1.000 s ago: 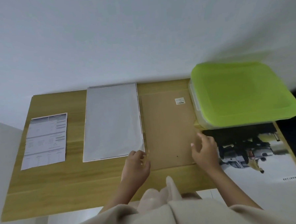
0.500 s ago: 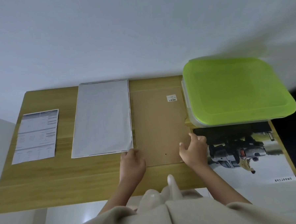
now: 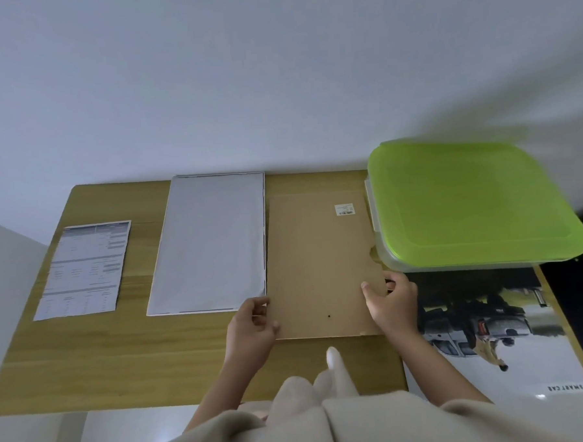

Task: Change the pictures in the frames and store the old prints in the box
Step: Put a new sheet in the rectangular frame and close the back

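Observation:
A brown backing board (image 3: 316, 263) with a small white label lies flat in the middle of the wooden table (image 3: 105, 365). My left hand (image 3: 252, 327) grips its near left edge and my right hand (image 3: 390, 298) grips its near right edge, thumb on top. Left of the board lies a large grey sheet (image 3: 210, 242), face down. A clear plastic box with a green lid (image 3: 468, 204), closed, stands at the right. A car poster (image 3: 492, 332) lies partly under the box.
A printed form sheet (image 3: 83, 269) lies at the table's left side. A white wall rises directly behind the table. My beige sleeves fill the bottom of the view.
Both hands have closed onto the backing board's side edges: the left moved off the grey sheet's corner, and the right shifted from resting open to gripping. The view shifted slightly.

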The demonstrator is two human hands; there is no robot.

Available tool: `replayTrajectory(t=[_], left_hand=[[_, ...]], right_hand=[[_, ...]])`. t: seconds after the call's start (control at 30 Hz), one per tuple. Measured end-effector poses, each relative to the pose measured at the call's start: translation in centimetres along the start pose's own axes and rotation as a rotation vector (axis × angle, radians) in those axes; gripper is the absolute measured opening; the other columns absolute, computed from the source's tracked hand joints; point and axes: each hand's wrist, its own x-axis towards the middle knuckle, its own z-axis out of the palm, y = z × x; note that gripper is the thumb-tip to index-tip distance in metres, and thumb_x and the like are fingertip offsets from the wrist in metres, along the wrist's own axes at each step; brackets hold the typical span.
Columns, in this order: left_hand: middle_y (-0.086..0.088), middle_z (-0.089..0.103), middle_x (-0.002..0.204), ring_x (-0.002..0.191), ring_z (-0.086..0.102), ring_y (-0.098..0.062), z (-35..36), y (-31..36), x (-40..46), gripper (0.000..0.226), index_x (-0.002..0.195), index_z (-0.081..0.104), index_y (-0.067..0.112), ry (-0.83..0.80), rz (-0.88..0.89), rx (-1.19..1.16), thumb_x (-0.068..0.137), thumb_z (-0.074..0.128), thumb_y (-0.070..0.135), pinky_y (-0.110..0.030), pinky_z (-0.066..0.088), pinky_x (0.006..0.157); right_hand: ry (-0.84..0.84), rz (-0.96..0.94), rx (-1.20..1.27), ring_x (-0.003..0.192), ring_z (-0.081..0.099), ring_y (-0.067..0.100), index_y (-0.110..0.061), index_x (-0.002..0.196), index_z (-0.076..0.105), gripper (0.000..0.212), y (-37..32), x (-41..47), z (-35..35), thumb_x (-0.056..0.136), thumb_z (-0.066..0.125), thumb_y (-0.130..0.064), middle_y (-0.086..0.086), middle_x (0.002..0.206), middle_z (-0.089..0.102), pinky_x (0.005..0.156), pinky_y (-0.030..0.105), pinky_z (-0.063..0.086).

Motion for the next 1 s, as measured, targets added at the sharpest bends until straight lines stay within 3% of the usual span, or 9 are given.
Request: replayTrajectory(t=[0.3,0.7,1.0], left_hand=[[0.01,0.062,0.09,0.081,0.057,-0.011,-5.3,-0.3,0.1,0.043,0.106,0.058,0.025,0.037,0.106,-0.049,0.075,0.07,-0.001,-0.015,0.046,0.062],[0.014,0.064,0.093,0.083,0.06,-0.015,-15.0,-3.5,2.9,0.042,0.103,0.06,0.028,0.136,0.051,-0.046,0.074,0.068,-0.001,-0.02,0.046,0.067],[0.01,0.062,0.087,0.08,0.058,-0.007,-20.3,-4.5,7.2,0.041,0.115,0.063,0.013,0.095,0.045,0.064,0.075,0.069,0.003,-0.017,0.045,0.068]], right_hand=[[0.091,-0.101,0.15,0.08,0.049,0.018,-0.006,0.119,0.054,0.045,-3.1,-3.9,2.5,0.081,0.072,-0.02,0.004,0.108,0.041,0.071,0.025,0.038],[0.019,-0.158,0.205,0.085,0.049,0.013,-0.007,0.121,0.056,0.045,-9.4,-7.4,10.8,0.08,0.072,-0.017,0.002,0.107,0.045,0.079,0.023,0.04],[0.007,-0.175,0.207,0.087,0.052,0.021,-0.003,0.118,0.059,0.042,-12.7,-7.4,16.4,0.079,0.072,-0.01,0.015,0.109,0.05,0.083,0.026,0.041]])
